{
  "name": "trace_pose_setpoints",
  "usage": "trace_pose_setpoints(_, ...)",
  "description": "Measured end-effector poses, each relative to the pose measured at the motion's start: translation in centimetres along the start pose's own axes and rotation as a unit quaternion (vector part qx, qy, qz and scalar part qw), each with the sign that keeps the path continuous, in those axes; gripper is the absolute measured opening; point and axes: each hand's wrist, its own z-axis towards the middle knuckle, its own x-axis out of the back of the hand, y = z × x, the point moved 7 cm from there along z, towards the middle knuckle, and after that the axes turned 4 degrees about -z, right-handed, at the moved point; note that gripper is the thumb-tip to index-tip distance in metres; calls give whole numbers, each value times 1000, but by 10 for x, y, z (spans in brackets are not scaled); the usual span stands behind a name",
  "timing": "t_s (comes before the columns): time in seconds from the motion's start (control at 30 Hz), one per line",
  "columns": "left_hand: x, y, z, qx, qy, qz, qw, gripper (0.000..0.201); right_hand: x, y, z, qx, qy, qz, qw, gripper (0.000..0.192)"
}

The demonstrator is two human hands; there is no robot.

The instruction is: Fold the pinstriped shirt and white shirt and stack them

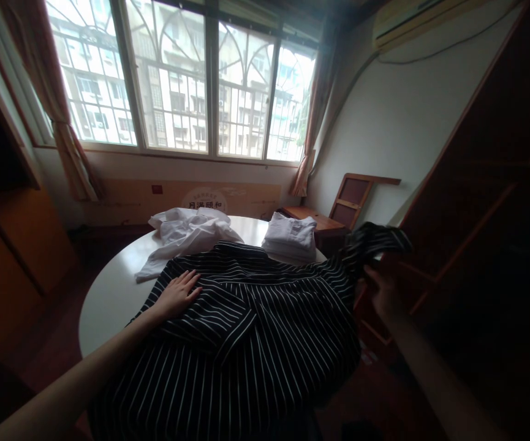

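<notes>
Folding apparently is in hand: the striped shirt (292, 331) is overhanging the surface's (103, 306) near edge, the left hand (178, 294) pressing it with flat, spread fingers, the right hand (383, 295) seemingly pinching a raised sleeve (370, 242) that is needing turning inward.

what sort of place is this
Probably a room in a home: tied-back curtains at barred windows, an air conditioner, and a round white table holding clothes.

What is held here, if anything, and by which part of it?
The right hand holds the black striped shirt by its raised sleeve; the exact grip is too dark to tell. The left hand lies flat on the folded sleeve.
</notes>
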Motion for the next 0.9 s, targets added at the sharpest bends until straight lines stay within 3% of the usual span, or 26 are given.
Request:
trace_pose_setpoints(0.13,1,1,0,-2,3,1,1000,57,-44,-19,-25,66,-221,-43,972,45)
trace_pose_setpoints(0.33,3,4,-1,-2,5,7,1000,57,-72,3,-57,135,-344,-223,902,46)
trace_pose_setpoints(0.43,3,4,-1,1,6,7,1000,57,-74,19,-66,158,-358,-260,883,42)
trace_pose_setpoints(0.67,4,3,-2,-2,10,1,1000,57,-64,20,-79,133,-325,-283,893,20)
trace_pose_setpoints(0.83,4,3,-2,-7,10,-5,1000,57,-45,25,-56,88,-302,-332,889,14)
trace_pose_setpoints(0.9,5,2,-2,-8,14,-8,1000,57,-43,15,-46,85,-279,-339,894,15)
